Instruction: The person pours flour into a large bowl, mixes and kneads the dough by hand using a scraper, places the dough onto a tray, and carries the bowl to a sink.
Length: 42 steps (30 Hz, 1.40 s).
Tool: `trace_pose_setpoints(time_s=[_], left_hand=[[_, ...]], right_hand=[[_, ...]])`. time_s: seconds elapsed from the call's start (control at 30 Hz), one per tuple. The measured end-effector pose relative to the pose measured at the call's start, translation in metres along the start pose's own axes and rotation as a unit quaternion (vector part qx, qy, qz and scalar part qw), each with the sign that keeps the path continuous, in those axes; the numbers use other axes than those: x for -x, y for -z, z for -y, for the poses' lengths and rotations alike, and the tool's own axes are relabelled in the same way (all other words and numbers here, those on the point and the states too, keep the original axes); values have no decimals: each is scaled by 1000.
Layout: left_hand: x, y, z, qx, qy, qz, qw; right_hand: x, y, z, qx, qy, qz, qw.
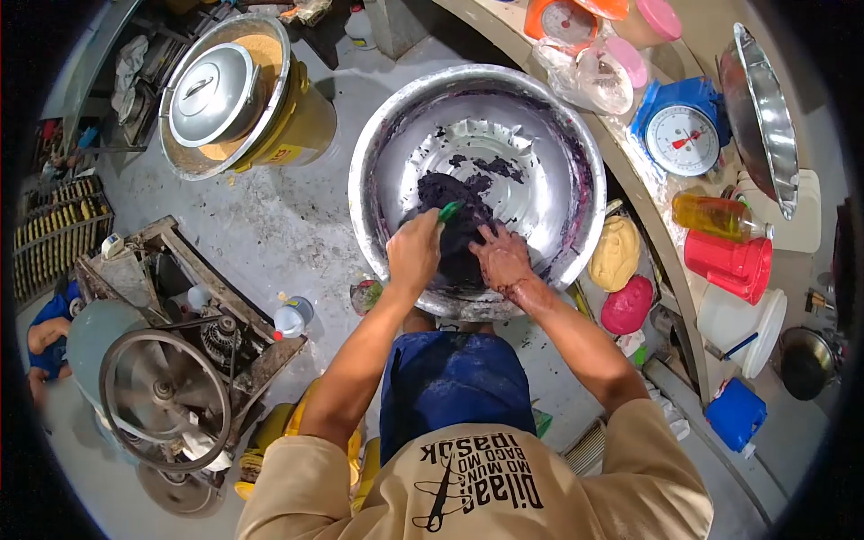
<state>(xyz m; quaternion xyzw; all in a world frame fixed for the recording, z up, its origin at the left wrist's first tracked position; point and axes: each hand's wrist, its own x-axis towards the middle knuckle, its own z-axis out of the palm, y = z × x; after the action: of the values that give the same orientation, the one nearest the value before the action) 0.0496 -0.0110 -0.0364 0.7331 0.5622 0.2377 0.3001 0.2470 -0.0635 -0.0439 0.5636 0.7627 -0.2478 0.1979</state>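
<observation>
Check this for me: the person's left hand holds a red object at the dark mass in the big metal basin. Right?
The colour is wrong: the head view shows the left hand holding a green object, at the dark mass in the big metal basin.

We see only a short piece of the green tool (450,211), since the left hand (414,255) covers the rest. How deep the fingertips of the right hand (504,261) sit in the dark mass (457,256), we cannot tell. The spokes of the wheel (164,391) are blurred for us. The figures on the blue scale (681,140) are too small to read, and the top edge cuts the orange scale (565,22).
</observation>
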Motion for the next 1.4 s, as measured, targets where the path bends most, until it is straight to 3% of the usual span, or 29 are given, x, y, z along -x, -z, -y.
trace_pose_setpoints(time_s=[0.03, 0.13, 0.17, 0.2, 0.27, 0.33, 0.4, 0.43, 0.57, 0.6, 0.67, 0.7, 0.77, 0.87, 0.9, 1.0, 1.03, 1.1, 1.2, 1.27, 1.33, 1.4], left_hand=[[8, 6, -8, 22, -66, -27, 997], [24, 15, -29, 72, -212, 25, 974], [24, 20, -37, 19, -264, 25, 964], [23, 18, -34, 5, -248, 12, 969], [16, 10, -24, -21, -216, -15, 976], [1, 5, -16, -43, -197, -6, 979], [-5, -6, -6, -77, -175, 11, 981], [-7, -8, -5, -79, -150, 22, 985], [-7, 3, -17, -36, -122, 17, 992], [-3, 11, -30, -30, -140, 43, 989], [10, 14, -44, -37, -165, 74, 983], [14, 12, -47, -50, -174, 75, 981], [12, 7, -41, -87, -180, 76, 977], [-10, -9, -14, -137, -128, 99, 977], [-15, -13, -6, -112, -90, 82, 986], [-39, 18, -25, -35, -20, 99, 994], [-45, 30, -36, -30, 20, 171, 985], [-45, 25, -39, -63, -17, 213, 975], [-49, 15, -42, -105, -13, 244, 964], [-52, -2, -28, -148, 9, 278, 949], [-42, -22, 9, -79, 61, 217, 971], [-31, -36, 46, 43, 146, 148, 977]], right_hand=[[3, 0, -4, -33, 3, 6, 999], [-9, -59, -23, -39, 94, -210, 972], [-16, -67, -22, -115, 120, -280, 946], [-17, -74, -26, -107, 141, -177, 968], [-5, -14, -17, -85, 179, 36, 980], [-5, -8, -11, -60, 127, 35, 989], [3, -42, -6, -67, 68, -111, 989], [3, -25, -4, -15, 76, -30, 997], [-25, -74, -5, 100, -39, 98, 989], [-34, -85, -2, 158, -30, 144, 976], [-30, -81, 4, 180, -11, 128, 975], [-24, -78, 3, 146, -1, 62, 987], [-33, -48, 11, 118, -12, 106, 987], [-27, -19, 24, 241, -5, 184, 953], [-18, -23, 24, 238, -36, 115, 964], [-7, -3, 35, 366, -25, 106, 924], [-5, -3, 36, 409, -20, 98, 907], [-5, -25, 31, 499, -8, 65, 864], [-36, -49, 22, 381, 28, 176, 907], [-28, -46, 25, 356, -1, 113, 928], [-25, -41, 17, 206, -5, 74, 976], [-23, -40, -24, -81, 16, 58, 995]])
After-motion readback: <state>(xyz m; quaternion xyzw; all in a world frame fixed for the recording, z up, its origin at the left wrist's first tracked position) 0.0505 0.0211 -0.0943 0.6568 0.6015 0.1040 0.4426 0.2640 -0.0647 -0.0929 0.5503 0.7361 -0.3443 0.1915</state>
